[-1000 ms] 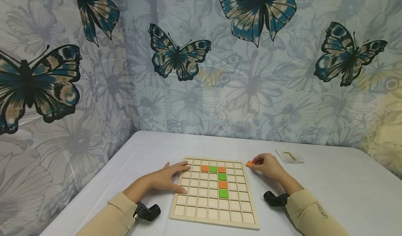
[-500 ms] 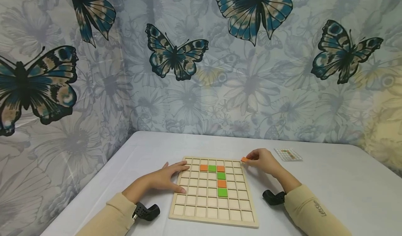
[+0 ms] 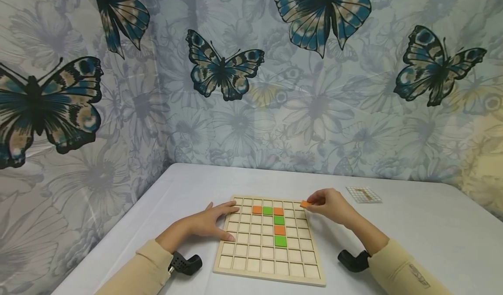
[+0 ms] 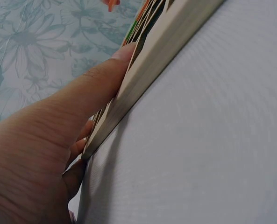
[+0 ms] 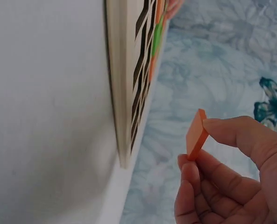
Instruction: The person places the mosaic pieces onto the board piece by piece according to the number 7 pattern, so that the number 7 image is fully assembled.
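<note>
A wooden grid board (image 3: 267, 253) lies on the table, with orange and green square tiles set in some cells: a short row near the far side and a column running down from its right end. Along the board's left edge rests my left hand (image 3: 206, 221), fingers spread, thumb on the rim; the left wrist view shows that thumb (image 4: 101, 77) against the frame. My right hand (image 3: 332, 205) pinches a loose orange tile (image 5: 196, 135) between thumb and fingers. It holds the tile above the board's far right corner, apart from the board in the right wrist view.
A small card (image 3: 363, 195) printed with a grid pattern lies on the white table (image 3: 416, 234), beyond my right hand. Black wrist devices (image 3: 186, 264) sit at both cuffs. A butterfly-patterned cloth (image 3: 314, 125) hangs behind the table.
My right hand has moved left with the orange tile, from beside the board to its far right corner. The left hand has stayed in place.
</note>
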Motion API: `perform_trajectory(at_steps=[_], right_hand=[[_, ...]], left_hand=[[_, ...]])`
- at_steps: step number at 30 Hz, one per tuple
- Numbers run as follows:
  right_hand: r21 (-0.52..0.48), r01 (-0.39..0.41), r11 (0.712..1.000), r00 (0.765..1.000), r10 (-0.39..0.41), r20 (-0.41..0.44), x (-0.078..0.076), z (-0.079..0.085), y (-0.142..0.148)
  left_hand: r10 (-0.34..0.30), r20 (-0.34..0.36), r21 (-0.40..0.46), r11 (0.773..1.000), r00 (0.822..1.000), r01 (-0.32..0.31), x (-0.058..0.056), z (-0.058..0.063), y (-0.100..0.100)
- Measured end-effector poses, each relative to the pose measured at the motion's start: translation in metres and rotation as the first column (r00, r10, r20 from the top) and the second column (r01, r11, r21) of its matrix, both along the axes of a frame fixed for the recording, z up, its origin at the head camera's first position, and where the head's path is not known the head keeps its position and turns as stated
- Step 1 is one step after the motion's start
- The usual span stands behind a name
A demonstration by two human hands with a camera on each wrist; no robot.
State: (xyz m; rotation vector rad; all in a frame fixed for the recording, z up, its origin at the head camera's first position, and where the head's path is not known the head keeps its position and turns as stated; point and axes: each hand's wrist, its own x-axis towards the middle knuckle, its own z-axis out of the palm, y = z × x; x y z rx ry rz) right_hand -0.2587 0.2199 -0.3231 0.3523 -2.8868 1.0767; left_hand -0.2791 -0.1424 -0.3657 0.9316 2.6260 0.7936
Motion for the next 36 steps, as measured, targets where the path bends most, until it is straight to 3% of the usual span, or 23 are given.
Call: perform_trajectory(at_steps=[11, 26, 36], right_hand=[[0.006, -0.134, 0.991, 0.99, 0.134, -0.034, 0.023, 0.009, -0.017], [0.058, -0.332, 0.942, 0.94, 0.335, -0.067, 0.039, 0.014, -0.036], [0.079, -0.422, 0.903, 0.906, 0.423, 0.014, 0.049, 0.016, -0.051]], left_hand=[[0.006, 0.005, 0.005, 1.0, 1.0, -0.006, 0.001, -0.001, 0.0], [0.01, 0.008, 0.011, 1.0, 1.0, -0.01, 0.0, 0.0, -0.001], [-0.001, 0.003, 0.01, 1.0, 1.0, 0.001, -0.001, -0.001, 0.0]])
